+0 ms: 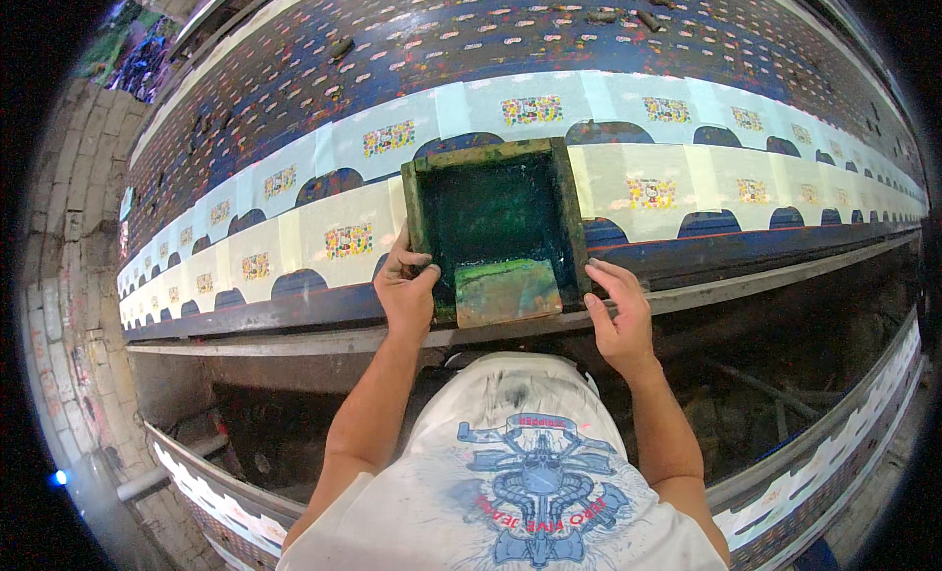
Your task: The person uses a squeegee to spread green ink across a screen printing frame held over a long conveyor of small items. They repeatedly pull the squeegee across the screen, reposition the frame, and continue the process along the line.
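- Two bare hands work at a green-stained wooden printing frame (494, 228), which lies at the centre of the picture on a long printing table (294, 80).
- Left hand (407, 286): fingers curled over the frame's lower left corner, gripping its edge.
- Right hand (618, 316): fingers spread wide and flat against the frame's lower right side, touching it but not closed round it.
- A squeegee (507, 291) smeared with green and orange ink rests inside the frame along its near edge, between the two hands.
- Pale fabric pieces (648, 183) bearing small multicoloured prints run in two rows across the table, from left to right of the picture, passing under the frame.
- A white printed shirt (520, 473) fills the lower centre.
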